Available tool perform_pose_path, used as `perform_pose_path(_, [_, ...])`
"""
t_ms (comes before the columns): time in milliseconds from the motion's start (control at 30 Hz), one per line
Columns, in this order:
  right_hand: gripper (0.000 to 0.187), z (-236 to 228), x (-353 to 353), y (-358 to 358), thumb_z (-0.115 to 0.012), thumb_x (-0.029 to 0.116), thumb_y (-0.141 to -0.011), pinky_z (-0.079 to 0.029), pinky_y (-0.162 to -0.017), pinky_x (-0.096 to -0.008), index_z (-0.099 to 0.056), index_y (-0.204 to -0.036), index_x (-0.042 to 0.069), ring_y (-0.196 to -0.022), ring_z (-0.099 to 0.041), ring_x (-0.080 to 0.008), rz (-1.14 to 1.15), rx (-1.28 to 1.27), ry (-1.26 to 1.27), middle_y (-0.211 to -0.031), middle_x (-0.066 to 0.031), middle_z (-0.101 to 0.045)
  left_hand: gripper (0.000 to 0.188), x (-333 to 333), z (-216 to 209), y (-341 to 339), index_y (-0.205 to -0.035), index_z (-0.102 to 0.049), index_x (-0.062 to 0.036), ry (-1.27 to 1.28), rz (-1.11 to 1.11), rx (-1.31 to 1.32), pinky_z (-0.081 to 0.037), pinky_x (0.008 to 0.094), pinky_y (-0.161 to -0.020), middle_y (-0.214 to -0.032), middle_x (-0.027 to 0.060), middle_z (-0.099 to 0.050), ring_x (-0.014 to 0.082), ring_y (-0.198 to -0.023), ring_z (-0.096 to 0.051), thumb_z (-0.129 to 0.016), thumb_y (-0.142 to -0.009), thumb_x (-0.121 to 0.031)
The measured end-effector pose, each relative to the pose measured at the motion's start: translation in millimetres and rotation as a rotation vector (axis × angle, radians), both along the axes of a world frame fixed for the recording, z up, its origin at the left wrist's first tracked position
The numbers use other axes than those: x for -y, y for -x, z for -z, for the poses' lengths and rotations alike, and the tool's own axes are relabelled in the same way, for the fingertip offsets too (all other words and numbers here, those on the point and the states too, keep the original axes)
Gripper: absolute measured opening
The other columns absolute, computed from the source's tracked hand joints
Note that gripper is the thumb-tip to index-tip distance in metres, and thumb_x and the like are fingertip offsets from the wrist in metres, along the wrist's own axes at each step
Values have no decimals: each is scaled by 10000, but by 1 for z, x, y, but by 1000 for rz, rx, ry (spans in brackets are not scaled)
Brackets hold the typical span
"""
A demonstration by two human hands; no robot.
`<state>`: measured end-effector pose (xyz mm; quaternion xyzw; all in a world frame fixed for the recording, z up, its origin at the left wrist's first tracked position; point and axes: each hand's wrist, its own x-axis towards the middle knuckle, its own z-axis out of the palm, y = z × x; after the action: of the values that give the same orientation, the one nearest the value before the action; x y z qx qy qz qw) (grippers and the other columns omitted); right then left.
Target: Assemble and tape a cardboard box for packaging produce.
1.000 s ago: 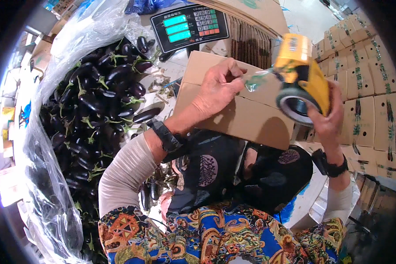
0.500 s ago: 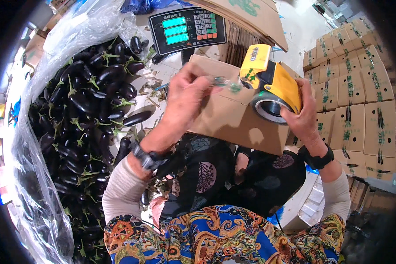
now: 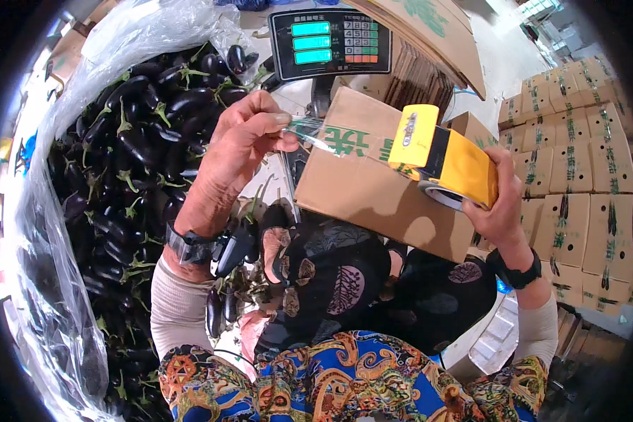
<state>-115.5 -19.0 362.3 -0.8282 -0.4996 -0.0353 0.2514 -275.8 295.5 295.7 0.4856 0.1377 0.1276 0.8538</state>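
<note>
A brown cardboard box [image 3: 373, 200] lies in front of me above my knees. My right hand [image 3: 498, 190] grips a yellow tape dispenser [image 3: 464, 165], which rests at the box's right part. Clear tape with green print [image 3: 352, 141] runs from the dispenser leftward across the box. Its free end is pinched between the thumb and fingers of my left hand [image 3: 250, 133], just past the box's left edge. Whether the whole strip lies flat on the cardboard I cannot tell.
A big heap of eggplants [image 3: 141, 155] in a clear plastic sheet [image 3: 32, 246] fills the left. A scale display [image 3: 330, 46] stands at the far side, beside flat cardboard sheets [image 3: 418, 77]. Closed boxes [image 3: 566, 169] are stacked at the right.
My left hand has moved left, drawing the tape out longer across the box. The dispenser has moved slightly right and nearer. The view has shifted a little.
</note>
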Motion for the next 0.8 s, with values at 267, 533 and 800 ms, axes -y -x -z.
perform_pose_path(267, [588, -13, -15, 2, -707, 93, -590, -480, -755, -392, -444, -1113, 42, -852, -595, -376, -23, 17, 112, -911, -180, -562, 41, -8, 3, -6, -812, -482, -19, -32, 14, -10, -566, 382, -795, -743, 10, -456, 110, -669, -544, -517, -831, -29])
perform_pose_path(533, [558, -23, -40, 9, -745, 95, -597, -488, -732, -387, -481, -1086, 41, -816, -609, -355, -51, 8, 167, -893, -172, -586, 56, -2, 44, -9, -802, -461, 3, 221, -88, 10, -581, 431, -763, -796, 92, -538, 211, -756, -617, -453, -852, 25])
perform_pose_path(800, [551, -29, -49, 10, -782, 143, -609, -495, -694, -377, -495, -1069, 43, -778, -620, -340, -42, -10, 144, -853, -159, -597, 79, 19, 88, -17, -924, -500, -25, 482, -105, 40, -558, 337, -696, -845, 57, -560, 181, -755, -599, -509, -847, -9])
